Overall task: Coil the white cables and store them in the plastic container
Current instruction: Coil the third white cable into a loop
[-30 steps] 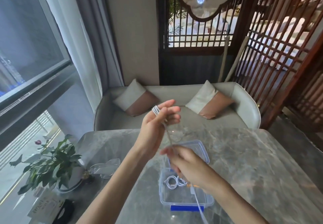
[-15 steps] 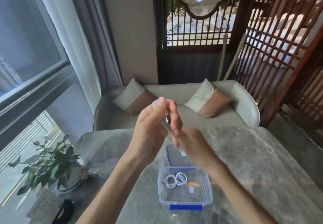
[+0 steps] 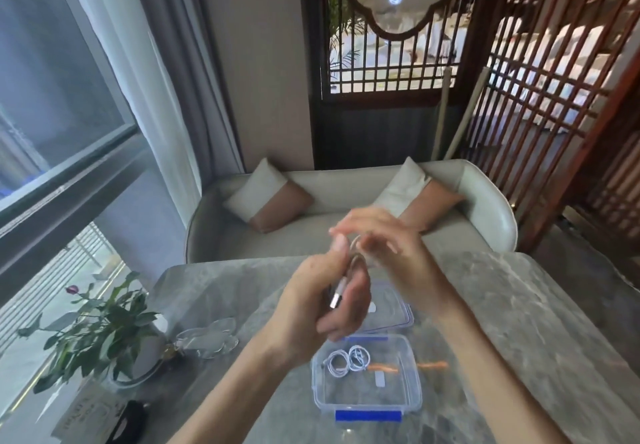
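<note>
The white cable (image 3: pixel 354 263) being worked on is up in the air above the middle of the marble tabletop (image 3: pixel 519 322). It is gathered into loops in the person's left hand (image 3: pixel 322 301), whose thumb and curled fingers clamp the bundle. Its metal USB plug (image 3: pixel 335 300) juts out below the loops against the palm. The right hand (image 3: pixel 391 249) is at the top of the loops, but it is motion-blurred, so whether it pinches the cable or has its fingers apart cannot be told. Below, close to the near edge of the tabletop, the clear plastic container (image 3: pixel 415 384) stands open with its blue latch (image 3: pixel 368 415) toward the person. Its lid (image 3: pixel 398 315) lies flat just behind it. Two small white coils (image 3: pixel 346 362) lie side by side in the container's far left corner, so part of the job looks done. The cable in hand appears nearly wound, with no loose tail seen hanging. What seems left is to finish the last turn, lower the bundle into the container beside the others, and perhaps fit the lid. No other loose cable shows on the tabletop.
</note>
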Tool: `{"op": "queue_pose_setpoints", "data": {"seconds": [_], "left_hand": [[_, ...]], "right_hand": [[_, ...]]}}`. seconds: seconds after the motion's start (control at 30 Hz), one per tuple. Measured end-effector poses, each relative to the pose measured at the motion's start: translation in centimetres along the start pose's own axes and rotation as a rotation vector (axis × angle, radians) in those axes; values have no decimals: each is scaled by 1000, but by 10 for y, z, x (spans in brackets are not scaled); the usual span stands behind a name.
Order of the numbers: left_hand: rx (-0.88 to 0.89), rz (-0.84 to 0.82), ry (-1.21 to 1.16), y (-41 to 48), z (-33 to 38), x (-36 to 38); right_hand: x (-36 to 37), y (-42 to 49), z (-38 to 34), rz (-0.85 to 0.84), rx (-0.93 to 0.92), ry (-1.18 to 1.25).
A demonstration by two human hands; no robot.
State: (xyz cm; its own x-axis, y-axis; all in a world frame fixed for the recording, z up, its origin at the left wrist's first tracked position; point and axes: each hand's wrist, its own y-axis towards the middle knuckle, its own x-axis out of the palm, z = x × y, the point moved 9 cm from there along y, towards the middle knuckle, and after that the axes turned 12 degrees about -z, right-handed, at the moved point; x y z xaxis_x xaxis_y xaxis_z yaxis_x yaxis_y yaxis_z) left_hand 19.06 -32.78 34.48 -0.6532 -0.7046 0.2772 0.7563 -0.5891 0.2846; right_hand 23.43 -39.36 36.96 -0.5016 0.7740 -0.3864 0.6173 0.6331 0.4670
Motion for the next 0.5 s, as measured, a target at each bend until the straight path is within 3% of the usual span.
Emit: {"op": "queue_pose_setpoints", "data": {"seconds": [0.07,0.13,0.27,0.33,0.4,0.5], "left_hand": [[62,8,-40,2,5,-5],[84,46,-86,1,3,-14],[86,162,-105,-7,-6,-35],[57,168,-97,-8,-9,-41],[9,163,-2,-7,-11,-44],[-84,137,33,-3,-16,-44]], "right_hand": [[24,-12,22,37,107,209],[35,-22,30,76,171,265],[43,-28,25,-84,211,492],[45,-30,22,-94,210,456],[39,-33,25,9,225,309],[29,-36,31,137,253,343]]}}
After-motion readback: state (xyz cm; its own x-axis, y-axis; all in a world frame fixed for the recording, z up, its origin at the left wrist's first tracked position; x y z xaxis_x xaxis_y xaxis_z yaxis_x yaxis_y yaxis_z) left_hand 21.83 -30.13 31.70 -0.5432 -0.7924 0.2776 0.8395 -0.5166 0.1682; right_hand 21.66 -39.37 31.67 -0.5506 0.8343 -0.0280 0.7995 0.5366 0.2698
